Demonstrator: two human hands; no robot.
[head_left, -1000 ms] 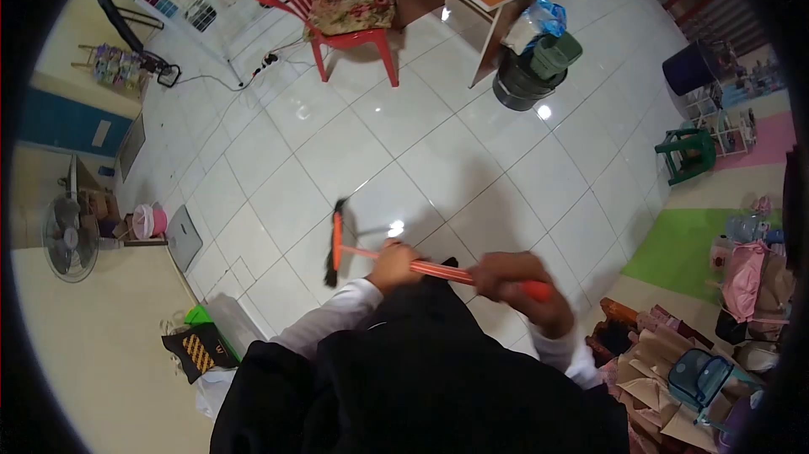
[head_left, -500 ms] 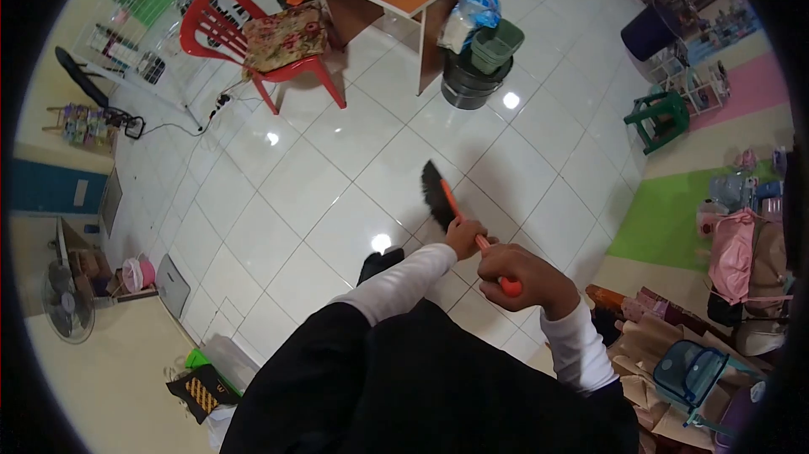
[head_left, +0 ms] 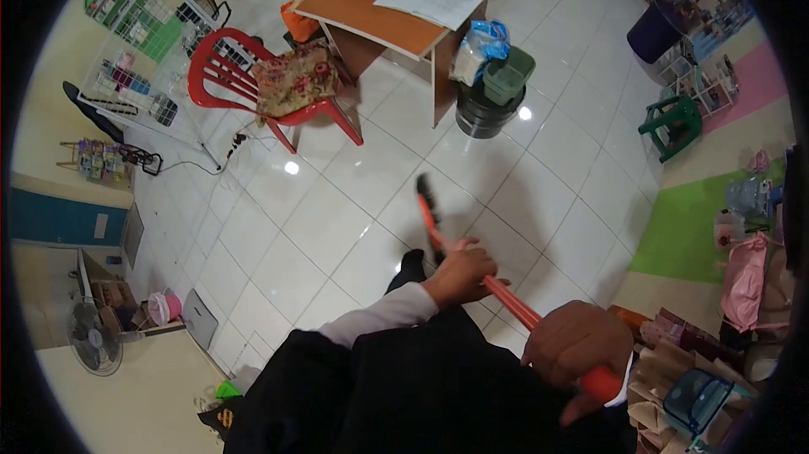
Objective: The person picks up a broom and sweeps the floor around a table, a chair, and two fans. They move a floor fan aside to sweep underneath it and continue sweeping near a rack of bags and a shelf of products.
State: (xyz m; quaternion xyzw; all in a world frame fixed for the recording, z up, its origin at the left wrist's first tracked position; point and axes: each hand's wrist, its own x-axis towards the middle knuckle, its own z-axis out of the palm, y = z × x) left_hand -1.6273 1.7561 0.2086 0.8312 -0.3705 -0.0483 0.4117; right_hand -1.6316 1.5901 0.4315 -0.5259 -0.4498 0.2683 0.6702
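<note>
A broom [head_left: 513, 301] with a red-orange handle and dark bristles slants from the lower right up to the middle of the view, its head over the white tiled floor [head_left: 324, 226]. My left hand [head_left: 462, 273] is closed round the handle just below the head. Near the handle's end, my right hand [head_left: 580, 344] grips it, with the rounded red tip showing below the fingers. The bristles look slightly blurred. A dark-clad foot [head_left: 411, 264] shows left of the broom head.
A red chair [head_left: 227, 87] with a flowered cushion stands beside a desk [head_left: 362, 11]. Black and green bins [head_left: 487, 112] are by the desk's right side. A green stool [head_left: 672, 127] and bags [head_left: 746, 281] are on the right, a fan [head_left: 94, 338] at left.
My right hand has moved down and right, closer to the camera, with the handle end. The broom head is further left and more upright. The view has shifted slightly.
</note>
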